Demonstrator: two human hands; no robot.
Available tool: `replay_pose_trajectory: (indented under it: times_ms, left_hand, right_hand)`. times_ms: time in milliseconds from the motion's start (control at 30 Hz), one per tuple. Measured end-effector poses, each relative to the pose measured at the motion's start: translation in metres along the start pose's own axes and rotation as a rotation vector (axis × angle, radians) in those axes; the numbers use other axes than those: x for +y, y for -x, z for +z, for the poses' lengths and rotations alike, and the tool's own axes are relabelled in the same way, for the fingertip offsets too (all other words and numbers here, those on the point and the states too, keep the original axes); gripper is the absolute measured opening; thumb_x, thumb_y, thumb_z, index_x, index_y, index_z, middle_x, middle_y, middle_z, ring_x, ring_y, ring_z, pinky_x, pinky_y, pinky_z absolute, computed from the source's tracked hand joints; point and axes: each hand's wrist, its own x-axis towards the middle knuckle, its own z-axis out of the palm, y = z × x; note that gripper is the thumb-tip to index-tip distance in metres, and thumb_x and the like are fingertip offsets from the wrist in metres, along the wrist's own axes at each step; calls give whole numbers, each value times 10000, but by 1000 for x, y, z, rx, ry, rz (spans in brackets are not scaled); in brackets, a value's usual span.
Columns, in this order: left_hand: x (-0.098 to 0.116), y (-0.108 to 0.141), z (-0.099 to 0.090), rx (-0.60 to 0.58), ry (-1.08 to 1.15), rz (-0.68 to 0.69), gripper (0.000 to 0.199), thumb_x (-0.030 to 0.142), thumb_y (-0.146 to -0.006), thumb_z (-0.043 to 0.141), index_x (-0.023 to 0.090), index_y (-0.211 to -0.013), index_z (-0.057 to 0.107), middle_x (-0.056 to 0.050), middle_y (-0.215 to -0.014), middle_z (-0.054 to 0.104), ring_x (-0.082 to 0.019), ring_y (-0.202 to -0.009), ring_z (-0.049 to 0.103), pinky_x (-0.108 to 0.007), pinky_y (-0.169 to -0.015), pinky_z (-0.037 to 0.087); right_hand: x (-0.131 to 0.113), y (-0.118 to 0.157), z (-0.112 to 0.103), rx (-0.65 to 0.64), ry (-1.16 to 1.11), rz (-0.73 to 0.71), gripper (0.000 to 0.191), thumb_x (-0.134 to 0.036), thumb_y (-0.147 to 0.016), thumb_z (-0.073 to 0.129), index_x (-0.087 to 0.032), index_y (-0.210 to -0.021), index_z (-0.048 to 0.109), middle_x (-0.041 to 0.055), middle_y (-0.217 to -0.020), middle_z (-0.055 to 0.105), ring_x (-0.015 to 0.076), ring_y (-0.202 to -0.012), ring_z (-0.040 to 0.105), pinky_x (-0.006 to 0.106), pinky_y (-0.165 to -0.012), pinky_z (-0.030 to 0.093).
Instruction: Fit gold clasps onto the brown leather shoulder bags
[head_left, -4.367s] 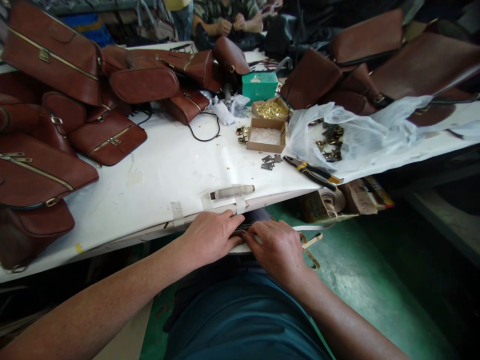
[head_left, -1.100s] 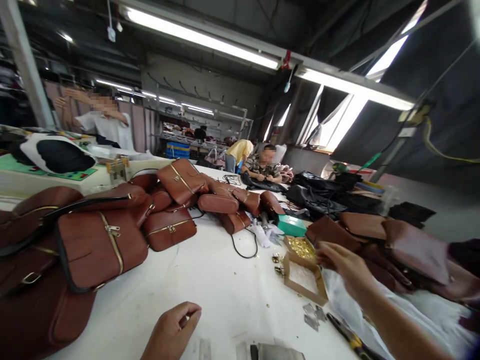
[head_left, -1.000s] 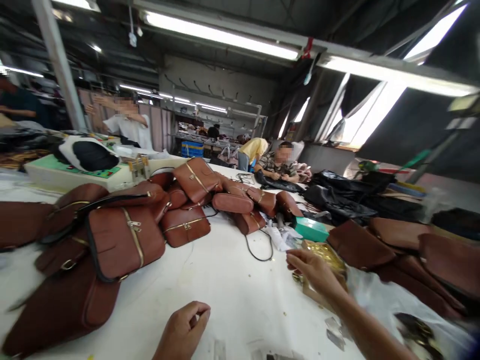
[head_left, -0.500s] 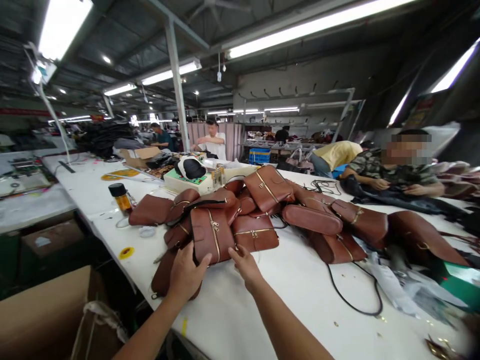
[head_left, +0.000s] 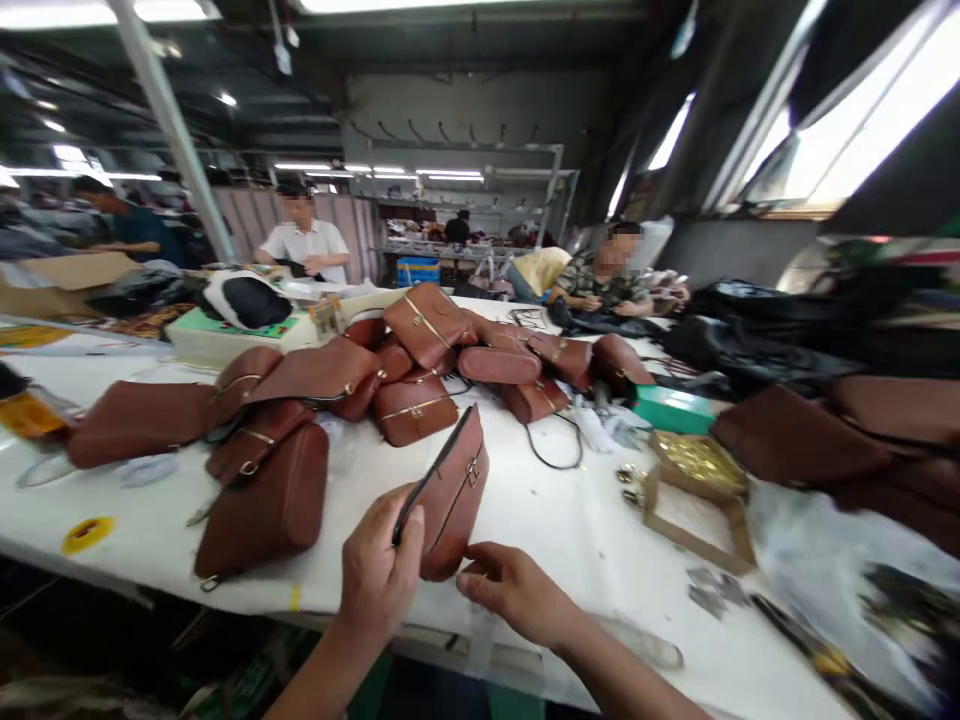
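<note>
A brown leather bag [head_left: 459, 490] with a gold zipper and two zipper pulls stands tilted on edge above the front of the white table [head_left: 555, 530]. My left hand [head_left: 381, 555] is closed on its dark-edged side, thumb on the near face. At the bag's lower right corner, my right hand [head_left: 517, 590] has thumb and forefinger curled together against the edge; the exact contact is partly hidden. Left of my hands lies another brown bag [head_left: 274, 505] on its side. A heap of similar brown bags [head_left: 427, 325] spreads behind.
To the right are a small box of gold hardware [head_left: 697, 460], a green box [head_left: 673, 408], clear plastic [head_left: 817, 560] and more brown pieces [head_left: 802, 435]. Yellow tape [head_left: 88, 535] lies left. A co-worker in camouflage [head_left: 604, 280] sits across the table; another in white [head_left: 306, 245] works farther back.
The held bag has been lifted off the pile, brought nearer and right, and turned on edge. My view has swung right, showing the hardware box and plastic.
</note>
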Motion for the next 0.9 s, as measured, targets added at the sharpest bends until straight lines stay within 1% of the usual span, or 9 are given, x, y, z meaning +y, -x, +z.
replay_pose_trajectory:
  times_ms: [167, 267, 367, 433, 500, 600, 700, 800, 900]
  left_hand:
    - [-9, 17, 25, -211, 134, -207, 459, 540, -1011, 532, 205, -1281, 694, -80, -1254, 757, -268, -1154, 709, -379, -1043, 539]
    - [-9, 20, 34, -356, 212, -196, 487, 564, -985, 578, 202, -1291, 691, -74, -1267, 752, -262, -1177, 700, -368, -1066, 535]
    - [-3, 15, 39, -459, 210, -132, 454, 550, -978, 606, 209, -1264, 699, -68, -1247, 751, -249, -1149, 705, -365, -1061, 542]
    - [1, 12, 43, -481, 160, -75, 423, 530, -982, 606, 221, -1257, 697, -69, -1260, 738, -246, -1159, 698, -375, -1068, 543]
    - [6, 13, 46, -427, 78, -6, 424, 505, -975, 620, 236, -1299, 671, -75, -1311, 706, -251, -1200, 680, -394, -1087, 538]
    - [16, 28, 46, -169, -76, 112, 552, 475, -930, 682, 240, -1419, 580, -103, -1385, 643, -287, -1256, 643, -460, -1107, 534]
    - [31, 54, 38, 58, -194, 232, 652, 411, -895, 731, 238, -1483, 508, -144, -1397, 607, -336, -1282, 608, -542, -1109, 525]
    - [50, 78, 27, 125, -269, 347, 671, 333, -851, 784, 275, -1463, 514, -145, -1334, 618, -364, -1264, 596, -593, -1075, 533]
    - [66, 88, 27, 88, -209, 367, 646, 230, -862, 768, 308, -1451, 514, -129, -1303, 629, -343, -1233, 618, -577, -1034, 567]
  right_hand:
    - [15, 67, -48, 227, 226, -14, 381, -440, -914, 705, -194, -1203, 748, 64, -1041, 800, 248, -933, 728, 347, -824, 551]
    - [17, 88, -103, 461, 645, 25, 326, -438, -965, 644, -229, -1183, 766, 56, -1121, 802, 243, -996, 738, 335, -883, 554]
    - [17, 90, -167, 626, 1027, 124, 324, -353, -982, 614, -216, -1241, 750, 103, -1295, 743, 285, -1188, 666, 374, -1005, 488]
    - [17, 81, -203, 639, 1127, 170, 324, -273, -953, 625, -187, -1237, 752, 147, -1336, 713, 334, -1287, 585, 434, -1078, 410]
    - [20, 68, -227, 607, 1207, 198, 316, -207, -918, 636, -165, -1205, 763, 178, -1306, 716, 360, -1320, 539, 464, -1108, 349]
    - [27, 45, -243, 539, 1280, 227, 281, -88, -851, 644, -110, -1091, 789, 231, -1186, 741, 378, -1273, 561, 478, -1106, 308]
    - [32, 30, -247, 508, 1293, 236, 243, -12, -803, 631, -87, -955, 804, 252, -1048, 759, 383, -1183, 614, 504, -1108, 282]
    - [30, 29, -243, 511, 1249, 194, 218, -48, -807, 648, -125, -926, 813, 215, -1036, 778, 368, -1160, 635, 489, -1104, 302]
    - [19, 42, -223, 524, 1153, 134, 268, -209, -882, 644, -196, -1096, 806, 133, -1111, 796, 313, -1085, 684, 402, -985, 437]
